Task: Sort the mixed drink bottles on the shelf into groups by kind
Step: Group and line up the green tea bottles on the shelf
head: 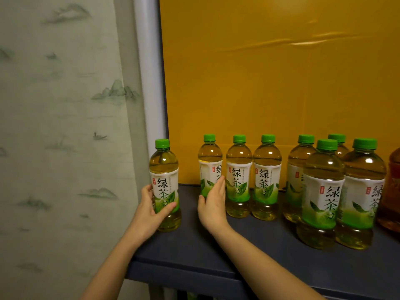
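One upright bottle [164, 169] is gripped in our left hand [149, 210]; its group [239, 180] stands rightward, beside our flat right hand [214, 200].

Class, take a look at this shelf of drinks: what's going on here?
A person is sorting bottles on a dark shelf. The left hand holds the end green tea bottle at the shelf's left edge. The right hand lies with straight fingers against the second green tea bottle. Six more green tea bottles stand to the right, with a brown drink bottle at the far right.
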Demonstrator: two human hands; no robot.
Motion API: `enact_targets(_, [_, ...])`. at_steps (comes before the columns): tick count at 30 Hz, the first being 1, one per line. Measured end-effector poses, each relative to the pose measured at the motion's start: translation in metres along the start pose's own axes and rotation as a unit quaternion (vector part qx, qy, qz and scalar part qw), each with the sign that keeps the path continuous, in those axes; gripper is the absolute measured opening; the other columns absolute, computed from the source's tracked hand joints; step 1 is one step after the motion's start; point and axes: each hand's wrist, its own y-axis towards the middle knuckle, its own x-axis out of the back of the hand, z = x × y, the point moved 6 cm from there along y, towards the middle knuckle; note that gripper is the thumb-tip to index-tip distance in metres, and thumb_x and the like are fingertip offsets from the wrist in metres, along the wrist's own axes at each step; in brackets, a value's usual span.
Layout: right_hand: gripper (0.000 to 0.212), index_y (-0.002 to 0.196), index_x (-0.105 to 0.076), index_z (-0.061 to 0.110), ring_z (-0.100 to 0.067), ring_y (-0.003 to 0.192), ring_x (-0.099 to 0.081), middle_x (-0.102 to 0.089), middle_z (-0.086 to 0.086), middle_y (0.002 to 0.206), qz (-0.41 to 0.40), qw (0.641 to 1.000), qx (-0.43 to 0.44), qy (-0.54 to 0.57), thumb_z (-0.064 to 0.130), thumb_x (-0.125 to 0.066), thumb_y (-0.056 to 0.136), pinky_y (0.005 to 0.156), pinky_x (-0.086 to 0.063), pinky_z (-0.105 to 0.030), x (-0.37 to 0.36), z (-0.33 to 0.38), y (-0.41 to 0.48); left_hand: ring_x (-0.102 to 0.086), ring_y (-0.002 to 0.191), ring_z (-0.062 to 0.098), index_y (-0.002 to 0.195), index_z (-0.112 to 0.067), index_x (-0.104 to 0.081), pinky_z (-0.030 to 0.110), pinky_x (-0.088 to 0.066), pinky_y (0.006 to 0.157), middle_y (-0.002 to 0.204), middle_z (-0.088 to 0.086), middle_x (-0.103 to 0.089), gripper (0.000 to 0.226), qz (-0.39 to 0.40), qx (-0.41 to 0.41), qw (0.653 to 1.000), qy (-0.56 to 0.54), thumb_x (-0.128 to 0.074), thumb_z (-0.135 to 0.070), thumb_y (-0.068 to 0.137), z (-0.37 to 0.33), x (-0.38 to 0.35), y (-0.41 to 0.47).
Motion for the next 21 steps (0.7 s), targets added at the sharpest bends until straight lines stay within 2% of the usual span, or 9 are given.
enact_targets(3, [0.078, 0.143, 0.013, 0.002, -0.023, 0.145, 0.006, 0.010, -0.011, 0.156, 0.000, 1.000, 0.008, 0.003, 0.008, -0.045, 0.092, 0.114, -0.002, -0.024, -0.006, 0.002, -0.002, -0.052, 0.110, 0.009, 0.128, -0.014, -0.028, 0.020, -0.045, 0.089, 0.124, 0.000, -0.047, 0.064, 0.003, -0.003, 1.000, -0.010, -0.066, -0.001, 0.078, 0.004, 0.001, 0.002])
enact_targets(5, [0.079, 0.144, 0.013, 0.002, -0.023, 0.145, 0.003, 0.009, -0.011, 0.156, -0.003, 1.000, 0.016, 0.007, 0.010, -0.047, 0.092, 0.114, -0.004, -0.024, -0.009, 0.003, -0.004, -0.054, 0.103, 0.001, 0.127, -0.014, -0.029, 0.012, -0.050, 0.079, 0.122, -0.001, -0.049, 0.063, 0.005, -0.002, 1.000, -0.022, -0.066, 0.000, 0.078, 0.007, 0.001, 0.003])
enact_targets(8, [0.084, 0.144, 0.012, 0.002, -0.024, 0.145, 0.002, 0.007, -0.012, 0.156, -0.012, 1.000, -0.004, 0.019, 0.013, -0.052, 0.090, 0.115, -0.004, -0.026, -0.010, 0.001, 0.004, -0.052, 0.098, -0.004, 0.128, -0.012, -0.030, 0.005, -0.049, 0.072, 0.117, -0.003, -0.050, 0.063, 0.007, 0.002, 0.999, -0.033, -0.066, 0.000, 0.078, 0.010, 0.002, 0.003])
enact_targets(11, [0.092, 0.145, 0.007, 0.003, -0.025, 0.144, -0.006, -0.003, -0.012, 0.156, -0.011, 0.998, -0.045, 0.035, 0.017, -0.062, 0.085, 0.116, -0.009, -0.031, -0.010, -0.005, 0.018, -0.054, 0.102, 0.001, 0.124, -0.017, -0.033, 0.005, -0.049, 0.074, 0.120, -0.001, -0.051, 0.061, 0.011, 0.000, 0.999, -0.037, -0.068, -0.002, 0.076, 0.011, 0.003, 0.003])
enact_targets(15, [0.086, 0.142, -0.015, 0.006, -0.030, 0.133, -0.032, -0.031, -0.015, 0.143, -0.032, 0.997, -0.062, 0.025, 0.018, -0.070, 0.077, 0.109, -0.030, -0.037, -0.007, -0.010, 0.027, -0.054, 0.109, 0.009, 0.123, -0.017, -0.036, 0.012, -0.049, 0.078, 0.120, -0.001, -0.052, 0.062, 0.008, 0.003, 0.999, -0.048, -0.071, -0.004, 0.074, 0.012, 0.005, 0.004])
enact_targets(19, [0.081, 0.134, -0.025, 0.009, -0.027, 0.126, -0.036, -0.036, -0.012, 0.133, -0.012, 0.999, -0.037, -0.010, 0.025, -0.075, 0.072, 0.101, -0.035, -0.034, -0.005, -0.006, 0.013, -0.056, 0.109, 0.017, 0.116, -0.018, -0.043, 0.026, -0.047, 0.090, 0.111, -0.005, -0.057, 0.062, -0.011, 0.003, 0.999, -0.043, -0.077, -0.002, 0.067, 0.011, 0.010, 0.002])
enact_targets(21, [0.080, 0.133, -0.027, 0.009, -0.025, 0.125, -0.036, -0.036, -0.011, 0.131, -0.009, 0.999, -0.022, -0.022, 0.028, -0.075, 0.072, 0.100, -0.036, -0.032, 0.000, -0.004, 0.000, -0.058, 0.106, 0.015, 0.113, -0.017, -0.046, 0.019, -0.051, 0.083, 0.107, -0.009, -0.058, 0.060, -0.006, -0.002, 0.999, -0.043, -0.077, -0.001, 0.065, 0.007, 0.011, -0.003])
